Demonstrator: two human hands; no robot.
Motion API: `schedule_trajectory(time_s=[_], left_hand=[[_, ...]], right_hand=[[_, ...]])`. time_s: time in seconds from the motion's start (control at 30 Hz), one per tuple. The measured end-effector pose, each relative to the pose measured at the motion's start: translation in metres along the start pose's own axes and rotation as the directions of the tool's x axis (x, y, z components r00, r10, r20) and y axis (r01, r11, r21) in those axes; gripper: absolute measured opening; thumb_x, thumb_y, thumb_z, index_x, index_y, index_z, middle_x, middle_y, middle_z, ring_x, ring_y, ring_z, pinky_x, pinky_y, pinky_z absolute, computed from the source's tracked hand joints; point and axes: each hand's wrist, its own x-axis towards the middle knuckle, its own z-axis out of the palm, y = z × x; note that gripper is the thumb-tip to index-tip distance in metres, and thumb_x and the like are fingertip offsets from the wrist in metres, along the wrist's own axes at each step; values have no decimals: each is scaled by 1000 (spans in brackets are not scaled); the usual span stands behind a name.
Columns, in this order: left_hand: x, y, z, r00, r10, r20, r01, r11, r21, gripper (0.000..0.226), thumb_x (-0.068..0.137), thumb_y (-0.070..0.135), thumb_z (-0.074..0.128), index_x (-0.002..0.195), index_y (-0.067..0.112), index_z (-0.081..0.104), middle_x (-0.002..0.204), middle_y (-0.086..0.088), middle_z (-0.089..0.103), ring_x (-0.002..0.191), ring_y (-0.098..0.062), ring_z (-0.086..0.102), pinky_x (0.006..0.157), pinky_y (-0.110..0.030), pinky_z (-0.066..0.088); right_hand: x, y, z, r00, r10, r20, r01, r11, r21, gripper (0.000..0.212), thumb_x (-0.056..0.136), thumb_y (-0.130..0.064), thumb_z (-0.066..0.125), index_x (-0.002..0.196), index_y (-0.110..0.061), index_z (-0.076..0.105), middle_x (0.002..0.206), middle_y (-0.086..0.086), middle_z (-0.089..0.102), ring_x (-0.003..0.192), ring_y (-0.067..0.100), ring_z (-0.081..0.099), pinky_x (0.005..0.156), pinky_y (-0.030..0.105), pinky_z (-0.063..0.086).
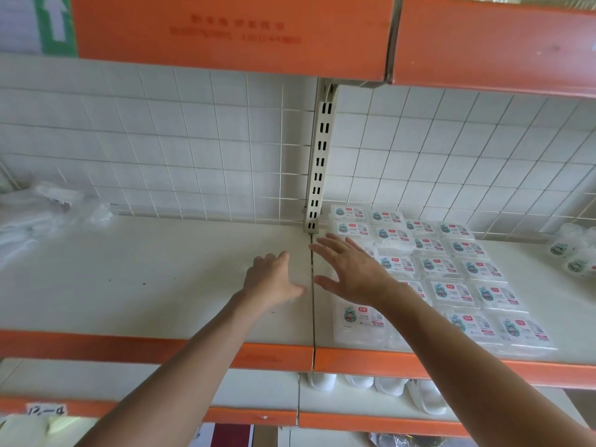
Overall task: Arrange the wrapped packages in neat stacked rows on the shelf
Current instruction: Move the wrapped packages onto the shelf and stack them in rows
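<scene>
A white metal shelf with an orange front lip (145, 285) runs across the view, split by a dark seam (312, 317) below a cream slotted upright post (319, 162). Behind it stands a white wire grid back panel (193, 140). The clear-wrapped flat packages with teal and red labels (458, 269) lie on the shelf section right of the seam. They are set in close rows from the back panel to the front lip, some stacked two high at the back. A few loose packages of the same kind (571, 256) sit apart at the far right. Crumpled clear plastic wrap (48, 214) lies at the back left. On the shelf below are white wrapped items (390, 385), and a handwritten paper tag (45, 409) is stuck on the lower lip.

Both bare arms reach up from below. The left hand (274, 279) hovers over the bare board just left of the seam, fingers loosely extended and thumb out, holding nothing. The right hand (351, 272) is spread wide, palm down, over the left column of packages. It hides some of them and grasps none.
</scene>
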Motion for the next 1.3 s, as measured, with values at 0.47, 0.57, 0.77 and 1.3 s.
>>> schedule_trajectory(time_s=[0.47,0.57,0.77,1.3], left_hand=[[-5,27,-34,983,-70,-169,-31,847,-530,74,75,55,70,134,25,38,124,1,39,110,-18,50,80,-24,37],[-2,37,-38,984,-24,-174,-90,781,-617,68,77,56,69,129,23,42,122,3,47,107,-13,50,72,-20,36],[5,73,-35,990,-1,-138,-112,574,-811,58,74,63,64,114,23,50,106,6,61,98,-10,62,86,-33,52],[10,123,-20,978,157,-139,-196,448,-873,23,97,30,54,103,14,70,94,-2,71,80,-12,67,62,-21,53]], right_hand=[[-4,-3,-7,965,72,-254,-10,971,239,88,77,-52,74,147,-18,34,152,2,38,140,18,34,116,29,21],[-8,4,-15,938,149,-311,-12,915,402,77,76,-43,78,141,-18,44,141,0,50,127,17,49,103,20,37],[-28,22,-32,872,235,-429,30,850,526,76,77,-42,77,141,-17,43,133,-12,53,119,-3,47,97,-1,28],[-62,65,-38,842,197,-502,-36,949,312,71,72,-31,84,135,-15,54,123,6,55,111,25,51,95,25,38]])
